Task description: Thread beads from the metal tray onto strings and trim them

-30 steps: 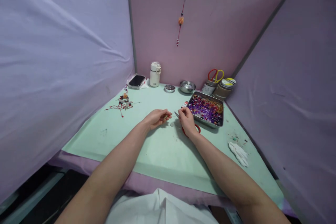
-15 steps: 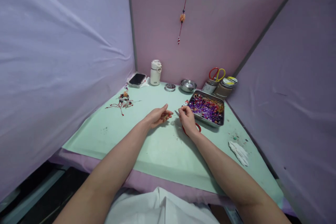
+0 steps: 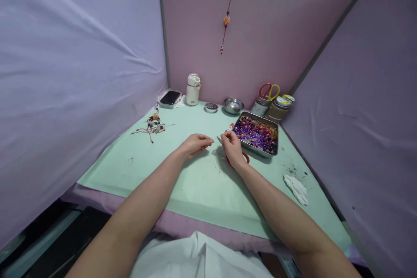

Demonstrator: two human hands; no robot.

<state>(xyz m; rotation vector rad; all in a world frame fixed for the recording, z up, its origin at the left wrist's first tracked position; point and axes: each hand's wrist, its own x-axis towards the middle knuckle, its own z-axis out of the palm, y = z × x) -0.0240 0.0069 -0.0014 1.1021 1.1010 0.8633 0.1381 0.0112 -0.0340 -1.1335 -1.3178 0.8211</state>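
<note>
We can't make out what the left hand (image 3: 196,144) pinches; it's too small. Our right hand (image 3: 232,147) covers the middle of the red-handled scissors (image 3: 246,157). Both forearms run off the bottom edge of our view, and the shapes under the bench's (image 3: 202,200) near left corner are too dark to tell.

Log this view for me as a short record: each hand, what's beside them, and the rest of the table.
left hand: fingertips together; anything between them too small to tell
right hand: holds red-handled scissors, blade tips toward the left hand
beside right hand: metal tray of mixed beads
left side: beaded strings lying on the table
back: phone, white bottle, small round dish, metal bowl
right side: crumpled white cloth
hanging: beaded strand
</note>
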